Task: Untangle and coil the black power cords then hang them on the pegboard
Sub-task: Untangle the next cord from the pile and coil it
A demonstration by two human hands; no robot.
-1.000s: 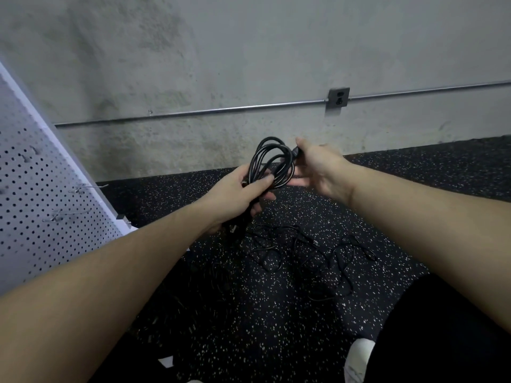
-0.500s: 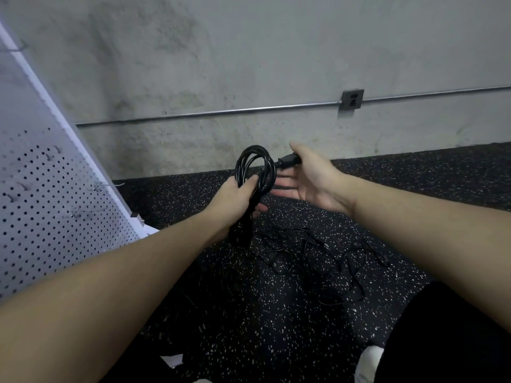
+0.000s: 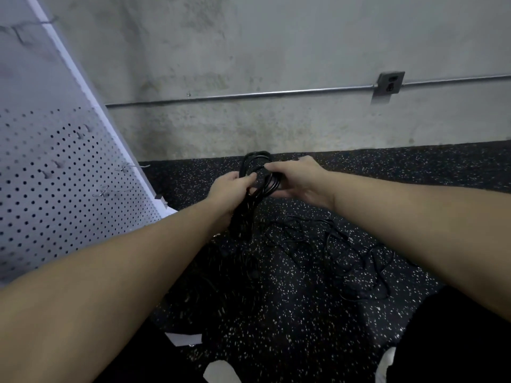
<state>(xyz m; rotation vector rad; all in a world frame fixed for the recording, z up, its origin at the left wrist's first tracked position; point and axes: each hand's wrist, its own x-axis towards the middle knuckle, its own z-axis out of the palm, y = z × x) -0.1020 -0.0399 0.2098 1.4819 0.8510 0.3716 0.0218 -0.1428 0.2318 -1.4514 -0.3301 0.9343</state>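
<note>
Black coiled rubber power cord gripped between both hands. Left hand clenched around the bundled loops; right hand pinching the coil's upper strands. Below the right hand, loose tangled black cords on speckled rubber flooring. Left of the left hand, white perforated metal pegboard with wire hooks.

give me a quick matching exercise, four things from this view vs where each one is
Things:
1. coiled cord
2. loose cords
3. pegboard
4. outlet

Places:
A. on the concrete wall, on the pipe
B. held in both hands
C. leaning at the left
D. lying tangled on the floor

Pairs: 1-B, 2-D, 3-C, 4-A
</note>
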